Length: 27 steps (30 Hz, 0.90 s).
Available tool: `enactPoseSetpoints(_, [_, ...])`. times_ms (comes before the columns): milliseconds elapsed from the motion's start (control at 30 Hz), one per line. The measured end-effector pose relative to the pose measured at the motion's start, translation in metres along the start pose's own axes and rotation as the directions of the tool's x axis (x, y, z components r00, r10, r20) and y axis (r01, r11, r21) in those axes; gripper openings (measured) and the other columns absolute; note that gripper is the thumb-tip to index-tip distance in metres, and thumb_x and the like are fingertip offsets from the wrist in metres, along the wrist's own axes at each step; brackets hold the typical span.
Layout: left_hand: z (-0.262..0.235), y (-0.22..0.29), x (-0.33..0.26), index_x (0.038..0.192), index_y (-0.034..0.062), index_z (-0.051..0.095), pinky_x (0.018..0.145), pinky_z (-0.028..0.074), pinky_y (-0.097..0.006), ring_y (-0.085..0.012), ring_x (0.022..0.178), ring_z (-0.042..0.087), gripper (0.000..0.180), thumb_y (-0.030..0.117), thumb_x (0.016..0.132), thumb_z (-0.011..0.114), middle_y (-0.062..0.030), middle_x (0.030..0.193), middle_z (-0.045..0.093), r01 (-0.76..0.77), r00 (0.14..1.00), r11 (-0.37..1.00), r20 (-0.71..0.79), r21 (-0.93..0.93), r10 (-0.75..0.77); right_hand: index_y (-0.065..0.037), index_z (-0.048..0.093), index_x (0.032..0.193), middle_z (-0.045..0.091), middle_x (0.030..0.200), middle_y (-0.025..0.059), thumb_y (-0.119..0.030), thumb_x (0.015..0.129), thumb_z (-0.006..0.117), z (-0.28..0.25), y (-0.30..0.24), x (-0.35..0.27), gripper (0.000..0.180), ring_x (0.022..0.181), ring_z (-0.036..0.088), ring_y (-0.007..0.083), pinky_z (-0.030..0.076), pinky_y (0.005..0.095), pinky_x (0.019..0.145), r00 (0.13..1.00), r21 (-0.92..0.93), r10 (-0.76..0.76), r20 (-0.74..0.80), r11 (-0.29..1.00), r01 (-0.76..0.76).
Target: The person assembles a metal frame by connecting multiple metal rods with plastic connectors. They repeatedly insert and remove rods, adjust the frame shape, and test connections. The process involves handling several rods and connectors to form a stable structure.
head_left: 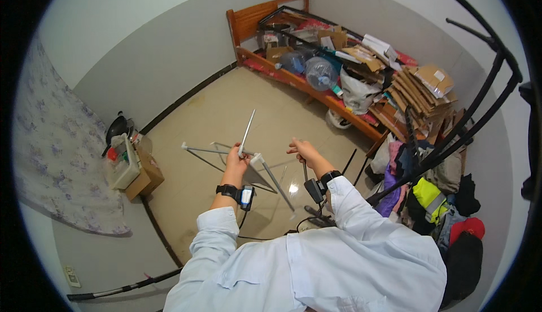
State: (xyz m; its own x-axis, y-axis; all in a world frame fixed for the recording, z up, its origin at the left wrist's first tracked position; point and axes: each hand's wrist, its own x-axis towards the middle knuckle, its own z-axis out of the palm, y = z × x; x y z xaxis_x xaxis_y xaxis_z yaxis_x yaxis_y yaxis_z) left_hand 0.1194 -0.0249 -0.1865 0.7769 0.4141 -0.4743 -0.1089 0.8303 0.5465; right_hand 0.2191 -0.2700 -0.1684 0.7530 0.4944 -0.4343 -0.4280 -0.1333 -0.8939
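A frame of thin grey metal tubes (273, 180) with white plastic corner joints stands over the floor in front of me. My left hand (236, 162) is closed around it near a joint where a bare silver tube (247, 131) slants up and away. To the right of the frame, apart from it, my right hand (305, 150) is raised with bent fingers. Below those fingers a short dark rod (305, 171) shows, and what the hand grips is too small to make out. Both wrists wear black straps with small cameras.
A wooden bed (307, 89) at the back carries flattened cardboard (415, 94), large water bottles (320, 73) and bags. Clothes (432, 199) are heaped at right beside curved black tubing (474, 111). At left a cardboard box (145, 177) sits by a curtain (68, 137). Black rods lie near my right arm.
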Motion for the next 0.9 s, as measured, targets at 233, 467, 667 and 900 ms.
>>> enactPoseSetpoints(233, [-0.015, -0.017, -0.009, 0.098, 0.0115, 0.055, 0.061, 0.043, -0.03, -0.0128, 0.06, 0.041, 0.012, 0.01, 0.09, 0.046, -0.0026, 0.075, 0.044, -0.045, 0.986, 0.999, -0.161, -0.013, 0.042, 0.002, 0.058, 0.101, 0.066, 0.081, 0.0147, -0.04, 0.092, 0.047, 0.04, -0.011, -0.056, 0.044, 0.046, 0.036, 0.0083, 0.034, 0.0251, 0.045, 0.947, -0.405, -0.052, 0.318, 0.896, 0.185])
enactPoseSetpoints(467, [-0.007, -0.017, -0.02, 0.098, 0.0117, 0.055, 0.062, 0.045, -0.03, -0.0127, 0.059, 0.042, 0.013, 0.008, 0.089, 0.046, -0.003, 0.074, 0.044, -0.062, 0.985, 0.996, -0.164, -0.064, 0.051, 0.001, 0.05, 0.089, 0.065, 0.091, 0.0245, -0.049, 0.09, 0.049, 0.037, 0.005, -0.058, 0.05, 0.046, 0.032, 0.0061, 0.026, 0.0202, 0.04, 0.929, 0.204, 0.1, 0.356, 0.962, -0.182])
enactPoseSetpoints(667, [-0.004, -0.015, -0.043, 0.103, 0.0092, 0.054, 0.062, 0.045, -0.031, -0.0148, 0.062, 0.045, 0.016, 0.009, 0.09, 0.045, -0.0066, 0.082, 0.049, -0.069, 0.997, 0.991, -0.009, 0.113, 0.07, 0.002, 0.048, 0.09, 0.056, 0.074, 0.0098, -0.022, 0.091, 0.05, 0.031, 0.031, -0.016, 0.024, 0.046, 0.03, 0.0065, 0.028, 0.0224, 0.041, 0.993, 0.768, 0.109, -0.046, 0.64, -0.035])
enactPoseSetpoints(900, [-0.019, 0.017, -0.076, 0.096, 0.0057, 0.058, 0.053, 0.043, -0.03, -0.0116, 0.057, 0.045, 0.022, 0.027, 0.091, 0.052, -0.0024, 0.075, 0.05, 0.011, 0.999, 0.864, -0.032, 0.503, 0.005, -0.001, 0.051, 0.11, 0.051, 0.065, 0.0031, -0.016, 0.09, 0.047, 0.026, -0.03, -0.01, 0.025, 0.046, 0.037, 0.0076, 0.032, 0.0226, 0.041, 0.939, 0.564, -0.262, -0.224, 0.75, 0.344])
